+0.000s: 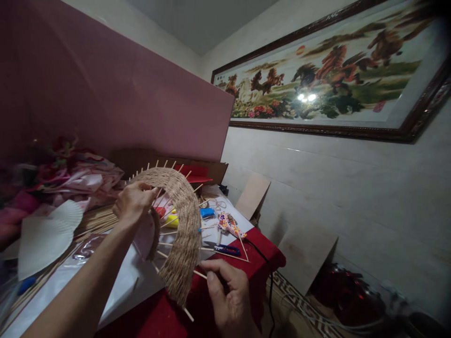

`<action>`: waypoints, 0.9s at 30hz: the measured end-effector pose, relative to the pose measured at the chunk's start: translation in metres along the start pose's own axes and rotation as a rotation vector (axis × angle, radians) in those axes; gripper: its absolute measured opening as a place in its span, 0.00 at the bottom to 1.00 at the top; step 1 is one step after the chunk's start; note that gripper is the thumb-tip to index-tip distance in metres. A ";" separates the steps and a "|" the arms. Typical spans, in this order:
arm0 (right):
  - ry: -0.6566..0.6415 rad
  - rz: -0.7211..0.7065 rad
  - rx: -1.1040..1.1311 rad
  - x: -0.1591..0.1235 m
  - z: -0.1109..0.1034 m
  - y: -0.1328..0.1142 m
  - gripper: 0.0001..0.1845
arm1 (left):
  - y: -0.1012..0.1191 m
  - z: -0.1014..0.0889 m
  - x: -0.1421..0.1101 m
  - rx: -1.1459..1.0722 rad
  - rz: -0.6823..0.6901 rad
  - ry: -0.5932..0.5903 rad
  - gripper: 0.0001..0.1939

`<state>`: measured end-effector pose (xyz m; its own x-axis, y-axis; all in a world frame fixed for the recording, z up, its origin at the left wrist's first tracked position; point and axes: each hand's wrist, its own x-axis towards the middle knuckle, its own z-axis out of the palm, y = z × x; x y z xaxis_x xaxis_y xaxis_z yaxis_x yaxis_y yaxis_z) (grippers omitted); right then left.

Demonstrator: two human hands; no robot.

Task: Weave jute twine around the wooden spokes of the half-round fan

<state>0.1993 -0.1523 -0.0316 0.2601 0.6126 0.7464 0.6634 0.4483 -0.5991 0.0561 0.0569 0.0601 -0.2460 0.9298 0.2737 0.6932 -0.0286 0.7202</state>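
Observation:
A curved, fan-like woven piece (185, 220) of twisted brown cord is held up over the table, with thin wooden sticks radiating through it and poking out past its outer edge. My left hand (136, 202) is closed on its inner side, among the sticks; the exact grip of the fingertips is partly hidden. At the lower right of the weave, my right hand (229, 291) has thumb and forefinger closed on the outer end of one wooden stick (200, 273). A smaller inner band of cord (155, 234) shows below my left wrist, next to a pale panel.
Blue thread snips (227, 249), a flower-patterned tool (230, 225) with a black cable and a blue block (207, 212) lie right of the weave. At left are a white pleated fan shape (49, 239), thin sticks (95, 223) and pink fabric (84, 176). Red cloth (264, 253) covers the table edge.

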 end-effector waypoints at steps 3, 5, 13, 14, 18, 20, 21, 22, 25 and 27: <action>0.037 0.118 0.105 -0.005 0.001 0.006 0.11 | 0.000 0.000 0.001 -0.007 -0.002 -0.020 0.22; 0.062 0.169 0.149 -0.009 0.002 0.010 0.11 | 0.000 0.000 0.002 -0.015 0.001 -0.031 0.21; 0.132 0.249 0.340 -0.011 0.010 0.018 0.13 | -0.003 0.003 0.007 -0.019 0.015 -0.035 0.21; 0.132 0.263 0.369 -0.010 0.010 0.017 0.13 | -0.004 0.003 0.007 -0.023 0.018 -0.041 0.21; 0.059 0.304 0.496 -0.005 0.009 0.011 0.13 | -0.004 0.004 0.008 -0.005 0.013 -0.039 0.21; 0.034 0.311 0.545 -0.003 0.007 0.010 0.13 | -0.004 0.004 0.008 0.007 0.011 -0.030 0.22; 0.026 0.311 0.558 -0.003 0.007 0.011 0.12 | -0.004 0.004 0.008 0.009 0.011 -0.029 0.22; 0.019 0.308 0.564 -0.002 0.007 0.012 0.12 | -0.004 0.003 0.007 0.010 0.012 -0.029 0.22; 0.015 0.314 0.540 -0.002 0.007 0.016 0.11 | -0.002 0.001 0.004 0.010 0.017 -0.033 0.21; 0.031 0.347 0.516 -0.002 0.007 0.018 0.12 | 0.000 0.000 0.001 0.007 0.020 -0.036 0.21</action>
<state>0.2058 -0.1414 -0.0461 0.4248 0.7636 0.4862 0.1139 0.4878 -0.8655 0.0553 0.0578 0.0603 -0.2073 0.9419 0.2644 0.7024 -0.0449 0.7103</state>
